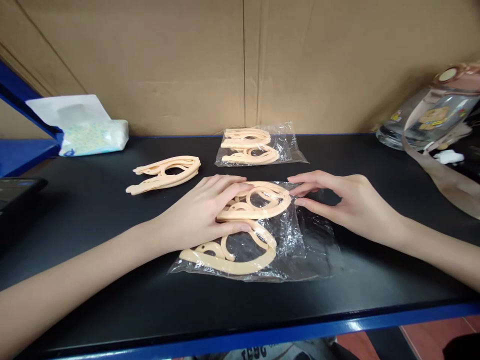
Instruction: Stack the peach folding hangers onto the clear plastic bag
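A clear plastic bag (288,260) lies flat in front of me with beige folding hangers inside, an upper folding hanger (275,212) and a lower folding hanger (240,267). My left hand (204,212) rests over their left part, fingers stretched across the upper one and thumb on the lower; it covers part of both. At the bag's right side, my right hand (345,200) has its thumb and fingers apart, fingertips close to the upper hanger's rounded end. Whether they touch the film I cannot tell.
Behind lies another bagged set of hangers (249,145). A loose folded hanger (168,172) lies to the left. A tissue pack (93,137) stands back left, a dark device (20,192) at the left edge. A strapped clear bottle (431,115) stands back right, against the cardboard wall (180,65).
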Action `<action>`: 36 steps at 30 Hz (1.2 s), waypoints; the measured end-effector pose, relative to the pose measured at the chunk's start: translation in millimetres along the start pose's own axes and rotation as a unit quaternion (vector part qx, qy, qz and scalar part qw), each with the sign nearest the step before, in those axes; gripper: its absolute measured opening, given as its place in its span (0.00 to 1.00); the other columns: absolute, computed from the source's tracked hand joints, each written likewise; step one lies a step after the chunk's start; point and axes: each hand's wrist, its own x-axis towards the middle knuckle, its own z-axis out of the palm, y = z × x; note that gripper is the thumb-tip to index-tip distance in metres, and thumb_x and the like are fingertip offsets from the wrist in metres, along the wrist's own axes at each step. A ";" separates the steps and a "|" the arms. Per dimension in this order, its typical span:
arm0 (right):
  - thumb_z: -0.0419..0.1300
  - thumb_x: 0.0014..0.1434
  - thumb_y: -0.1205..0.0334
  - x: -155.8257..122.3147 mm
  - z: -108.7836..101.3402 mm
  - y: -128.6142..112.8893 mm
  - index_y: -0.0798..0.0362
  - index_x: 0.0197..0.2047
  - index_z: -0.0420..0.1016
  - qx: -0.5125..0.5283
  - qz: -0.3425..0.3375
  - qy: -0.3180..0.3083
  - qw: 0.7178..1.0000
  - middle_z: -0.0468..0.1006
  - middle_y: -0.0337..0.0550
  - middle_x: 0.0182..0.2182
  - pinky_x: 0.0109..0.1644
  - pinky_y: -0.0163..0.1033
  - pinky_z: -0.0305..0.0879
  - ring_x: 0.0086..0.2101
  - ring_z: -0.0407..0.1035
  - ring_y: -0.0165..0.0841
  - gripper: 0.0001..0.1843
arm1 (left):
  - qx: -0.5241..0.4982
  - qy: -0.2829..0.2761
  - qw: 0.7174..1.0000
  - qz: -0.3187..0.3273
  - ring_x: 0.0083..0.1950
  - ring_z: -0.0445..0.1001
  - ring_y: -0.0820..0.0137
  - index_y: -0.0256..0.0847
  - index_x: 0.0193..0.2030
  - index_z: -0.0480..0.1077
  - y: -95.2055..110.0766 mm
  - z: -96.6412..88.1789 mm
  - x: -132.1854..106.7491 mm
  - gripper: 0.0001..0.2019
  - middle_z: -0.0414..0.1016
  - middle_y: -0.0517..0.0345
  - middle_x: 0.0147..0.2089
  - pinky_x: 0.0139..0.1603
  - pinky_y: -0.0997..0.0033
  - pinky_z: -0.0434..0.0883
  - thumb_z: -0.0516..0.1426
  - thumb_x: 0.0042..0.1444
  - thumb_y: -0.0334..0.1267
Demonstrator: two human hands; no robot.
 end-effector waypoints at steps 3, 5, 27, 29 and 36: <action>0.61 0.68 0.59 -0.3 -0.5 -0.9 0.47 0.59 0.75 -0.005 0.007 0.011 1.000 0.89 0.40 0.43 0.38 0.39 0.80 0.38 0.85 0.38 0.17 | -0.010 -0.001 1.000 -0.010 0.73 0.61 0.50 0.47 0.71 0.61 0.1 2.4 -1.5 0.37 0.61 0.45 0.74 0.71 0.46 0.63 0.51 0.66 0.69; 0.61 0.68 0.60 -0.7 -0.5 -0.8 0.47 0.60 0.73 -0.003 0.007 0.014 1.000 0.89 0.40 0.43 0.36 0.38 0.80 0.39 0.85 0.37 0.18 | -0.010 -0.002 1.000 -0.012 0.74 0.60 0.50 0.47 0.72 0.60 0.4 3.6 -2.1 0.36 0.59 0.45 0.75 0.71 0.45 0.62 0.51 0.66 0.68; 0.63 0.67 0.61 -2.0 -3.7 -5.9 0.44 0.68 0.71 0.051 -0.076 -0.102 0.991 0.85 0.40 0.56 0.55 0.40 0.78 0.51 0.81 0.36 0.27 | 0.032 0.023 0.998 0.038 0.66 0.68 0.56 0.44 0.70 0.61 1.2 2.9 -1.2 0.31 0.66 0.47 0.69 0.64 0.56 0.67 0.50 0.70 0.62; 0.63 0.67 0.61 -2.0 -4.0 -6.1 0.44 0.68 0.71 0.041 -0.082 -0.106 0.990 0.82 0.42 0.59 0.59 0.41 0.76 0.55 0.79 0.37 0.27 | 0.037 0.025 0.998 0.041 0.66 0.68 0.56 0.43 0.70 0.61 1.7 2.6 -1.4 0.31 0.67 0.46 0.69 0.64 0.56 0.67 0.50 0.70 0.62; 0.64 0.66 0.58 -1.1 -3.8 -2.8 0.45 0.70 0.68 0.045 -0.075 -0.109 0.990 0.85 0.40 0.54 0.52 0.40 0.79 0.46 0.82 0.34 0.30 | 0.032 0.015 0.999 0.040 0.67 0.67 0.55 0.42 0.69 0.62 0.9 1.9 -1.0 0.30 0.66 0.46 0.70 0.64 0.56 0.66 0.50 0.70 0.61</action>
